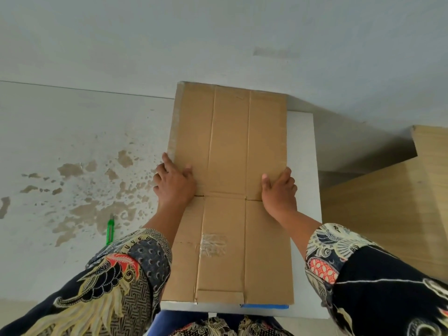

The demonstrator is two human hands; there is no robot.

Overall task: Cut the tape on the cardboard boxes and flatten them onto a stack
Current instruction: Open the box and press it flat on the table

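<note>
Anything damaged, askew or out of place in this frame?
Mostly tidy. The flattened cardboard box lies flat under both hands, but a crumpled patch of clear tape remains stuck on it. The floor shows brown patches where its coating has worn off. The green cutter lies on that floor.

stained white floor (pixel 72 146), pale wall (pixel 218 32), wooden boards (pixel 400 190)

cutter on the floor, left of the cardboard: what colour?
Bright green, the cutter lies on the floor beside the left sleeve; head view, the only one.
</note>
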